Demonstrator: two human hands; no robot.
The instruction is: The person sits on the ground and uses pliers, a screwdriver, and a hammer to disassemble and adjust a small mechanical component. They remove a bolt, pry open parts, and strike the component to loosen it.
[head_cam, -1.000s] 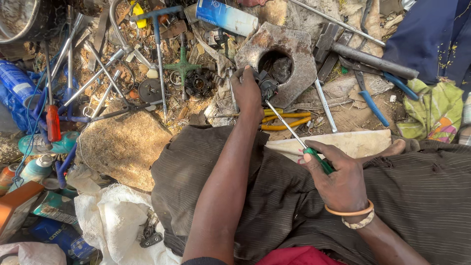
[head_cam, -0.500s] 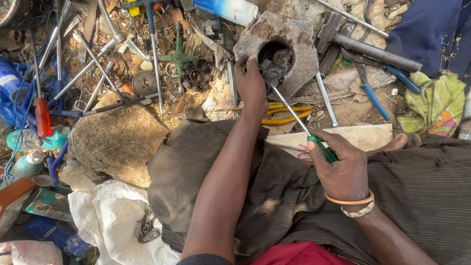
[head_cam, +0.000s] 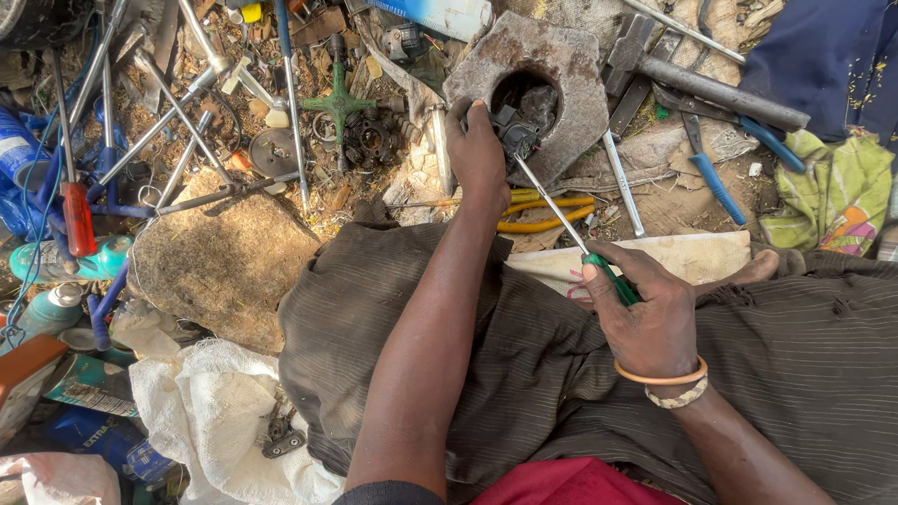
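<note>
The right hand (head_cam: 650,318) was clenched around a green-handled screwdriver (head_cam: 571,227), its tip set into a small black mechanical part (head_cam: 513,131). The left hand (head_cam: 477,154) pinched that part over the hole of a grey stone block (head_cam: 561,84), top centre. It looked grimy, still assembled; prying seemed unfinished.

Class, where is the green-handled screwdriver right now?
In the head view, right of centre: the green-handled screwdriver is gripped by the right hand, its tip at the small black part the left hand holds.
</note>
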